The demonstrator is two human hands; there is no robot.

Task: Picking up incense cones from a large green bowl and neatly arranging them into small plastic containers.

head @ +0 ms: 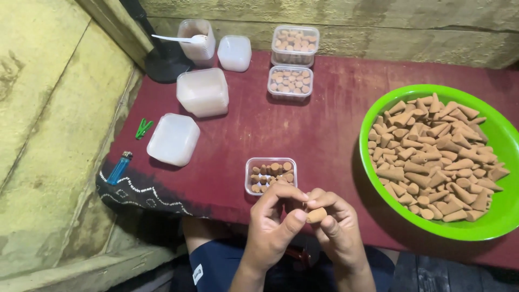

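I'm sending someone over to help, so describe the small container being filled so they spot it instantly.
Start at the red cloth with the big green bowl of brown cones. Left of the bowl, just beyond the hands, sits a small clear tub. Unlike the two full tubs at the back, it is only partly filled.

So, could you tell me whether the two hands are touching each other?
Touching: the head view shows the left hand and right hand meeting at their fingertips around a tan cone.

I see a blue lighter at the near left edge of the tabletop, a green clothespin just beyond it, and stacks of white lids farther back. A white spoon rests across a stack of cups at far left.
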